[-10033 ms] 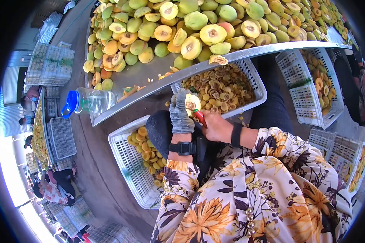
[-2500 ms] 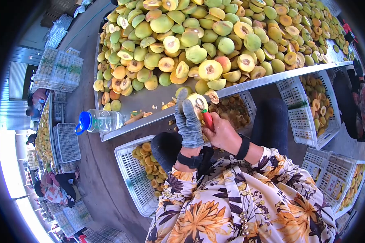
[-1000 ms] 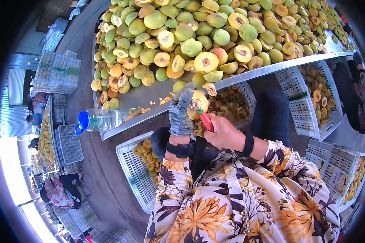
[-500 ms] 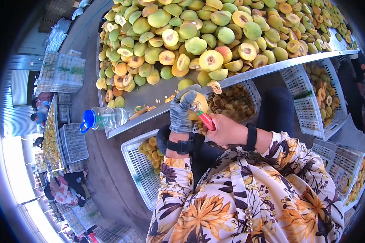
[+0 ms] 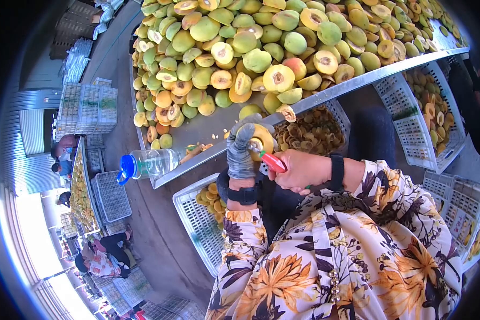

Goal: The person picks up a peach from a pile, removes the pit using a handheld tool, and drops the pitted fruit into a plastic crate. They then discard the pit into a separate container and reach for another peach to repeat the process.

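I've got my left hand (image 5: 241, 152), gloved, curled snugly round a peach half (image 5: 266, 136), right by the front rim of the metal table (image 5: 197, 128). My right hand (image 5: 304, 169), bare, is wrapped firmly about a red-handled tool (image 5: 273, 161), its tip at the cut face. This half looks light; I'd call it firm-skinned but easily bruised, slippery on the cut side, so cupping the rounded back is the best hold. Now the surface: a big heap of peach halves (image 5: 256, 61), pale bits on bare metal, a blue-capped water bottle (image 5: 156, 161) at the corner. A white crate (image 5: 197, 221) sits below on grey floor (image 5: 149, 224); farther off, stacked crates (image 5: 88, 109).
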Demonstrator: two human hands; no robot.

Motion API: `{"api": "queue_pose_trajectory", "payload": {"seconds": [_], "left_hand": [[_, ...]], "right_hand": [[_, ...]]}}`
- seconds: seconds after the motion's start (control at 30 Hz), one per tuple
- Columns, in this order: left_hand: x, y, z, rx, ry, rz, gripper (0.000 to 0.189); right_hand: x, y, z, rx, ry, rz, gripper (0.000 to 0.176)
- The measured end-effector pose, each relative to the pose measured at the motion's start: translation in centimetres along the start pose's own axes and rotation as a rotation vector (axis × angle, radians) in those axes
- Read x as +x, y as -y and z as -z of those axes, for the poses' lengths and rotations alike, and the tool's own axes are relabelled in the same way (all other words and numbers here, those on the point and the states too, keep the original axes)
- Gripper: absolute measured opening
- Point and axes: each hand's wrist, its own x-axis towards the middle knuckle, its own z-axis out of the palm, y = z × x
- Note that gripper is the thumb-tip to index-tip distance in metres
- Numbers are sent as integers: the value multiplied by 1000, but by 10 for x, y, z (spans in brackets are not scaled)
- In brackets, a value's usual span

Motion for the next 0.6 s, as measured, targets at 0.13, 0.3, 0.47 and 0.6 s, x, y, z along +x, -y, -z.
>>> {"api": "queue_pose_trajectory", "payload": {"seconds": [0.13,0.3,0.47,0.6], "left_hand": [[9,20,2,280,-382,-330,36],[2,9,-5,-16,-240,136,35],[13,17,9,-257,-465,57,38],[14,13,19,-80,-452,-82,43]], "right_hand": [[5,-4,-4,352,88,-56,12],[13,-20,2,635,299,-71,11],[-7,-20,15,694,453,196,15],[-15,-10,30,-25,-37,107,14]]}}
